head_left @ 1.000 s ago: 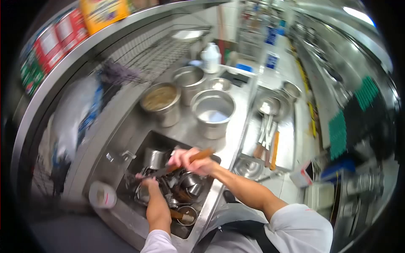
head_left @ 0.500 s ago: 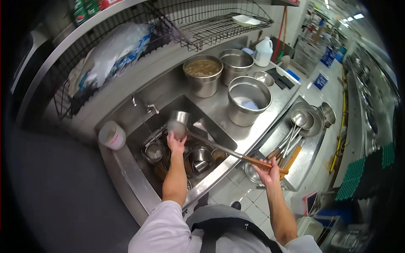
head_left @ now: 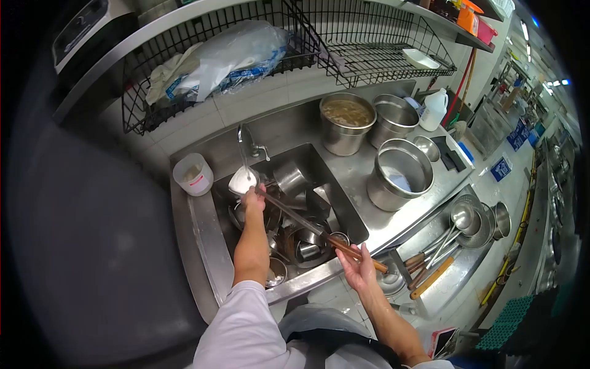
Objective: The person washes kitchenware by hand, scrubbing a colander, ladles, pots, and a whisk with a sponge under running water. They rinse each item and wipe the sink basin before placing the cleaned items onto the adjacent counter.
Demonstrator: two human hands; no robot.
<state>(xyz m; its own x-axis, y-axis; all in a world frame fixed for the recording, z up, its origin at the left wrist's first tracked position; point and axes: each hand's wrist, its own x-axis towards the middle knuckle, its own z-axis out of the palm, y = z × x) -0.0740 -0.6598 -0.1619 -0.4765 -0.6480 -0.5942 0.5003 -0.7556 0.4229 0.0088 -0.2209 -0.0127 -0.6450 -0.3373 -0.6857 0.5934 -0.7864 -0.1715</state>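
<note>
A long-handled ladle [head_left: 301, 221] slants across the sink [head_left: 339, 200], its bowl up under the running tap [head_left: 241, 136]. Water falls onto the bowl, which looks bright and white. My left hand [head_left: 253, 198] is closed around the neck, just below the bowl. Near the other end, my right hand [head_left: 358, 268] grips the wooden part of the handle with the palm turned up. Beneath the ladle, the sink holds a steel pot [head_left: 290, 177] and several metal pans and utensils in a jumble. Some of them are hidden by my left arm.
A white tub [head_left: 193, 176] stands on the sink's left ledge. On the counter are a pot of brownish liquid [head_left: 345, 136], two other steel pots and a white jug [head_left: 434, 111]. More ladles [head_left: 462, 216] and strainers lie to the right. Wire racks [head_left: 369, 61] hang above.
The ladle's bowl has come under the tap stream, and both hands have moved with it. My right hand now sits closer to the sink's edge. The view has shifted left.
</note>
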